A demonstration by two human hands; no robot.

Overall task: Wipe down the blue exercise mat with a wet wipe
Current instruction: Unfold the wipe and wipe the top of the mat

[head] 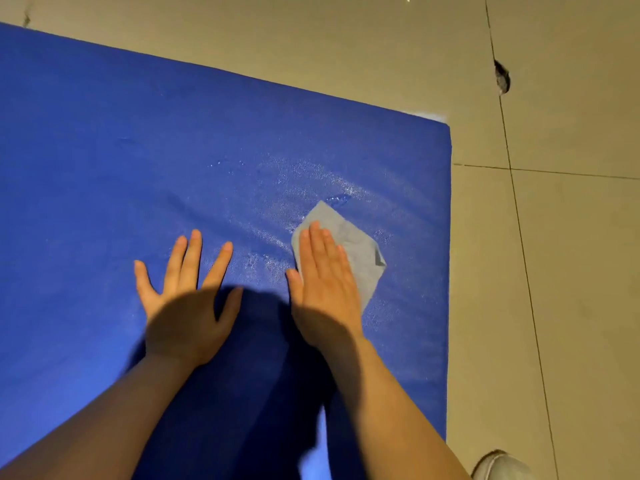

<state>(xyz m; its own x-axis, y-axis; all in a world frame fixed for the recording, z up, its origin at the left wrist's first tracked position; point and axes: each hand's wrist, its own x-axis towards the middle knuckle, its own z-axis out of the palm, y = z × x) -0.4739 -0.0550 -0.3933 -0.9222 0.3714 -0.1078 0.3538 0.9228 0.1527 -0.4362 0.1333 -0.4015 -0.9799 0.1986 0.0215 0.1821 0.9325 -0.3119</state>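
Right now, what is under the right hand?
The grey wet wipe lies flat under the right hand, whose straight fingers press it onto the blue mat. The wipe's far and right parts stick out. The part beneath the palm is covered.

I note blue exercise mat (138,150) matt, finely textured foam look, wet glossy sheen near wipe, wet wipe (360,251) pale grey, soft creased cloth-like sheet, floor tiles (571,237) beige, smooth, faintly glossy, one chipped

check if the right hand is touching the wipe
Touching: head view shows the right hand lying flat, fingers straight, on the wet wipe.
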